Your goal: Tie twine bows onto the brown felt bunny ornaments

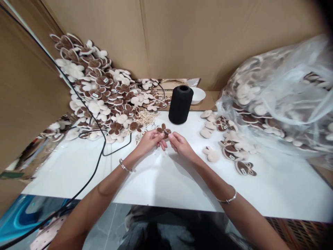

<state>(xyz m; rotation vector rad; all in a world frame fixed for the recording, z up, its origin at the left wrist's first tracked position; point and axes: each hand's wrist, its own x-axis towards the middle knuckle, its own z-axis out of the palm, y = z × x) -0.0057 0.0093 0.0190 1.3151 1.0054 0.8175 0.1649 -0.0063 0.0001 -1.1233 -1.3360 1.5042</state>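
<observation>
Dozens of cream-and-brown plush flower pieces (pixel 96 93) heap against the cardboard wall (pixel 26 104), left of the white worktop (pixel 156 184). The left hand (pixel 149 142) and right hand (pixel 180 144) angle inward from bangled forearms, fingertips pinching a four-lobed brown piece (pixel 163 131) between them, its lobes fanning away from the person, with no clear long axis. Beyond stands an upright black thread cone (pixel 180 104), then a white bowl (pixel 198 95) — and further right, more loose pieces (pixel 229 146) lie beside a bulging clear plastic bag (pixel 273 93).
</observation>
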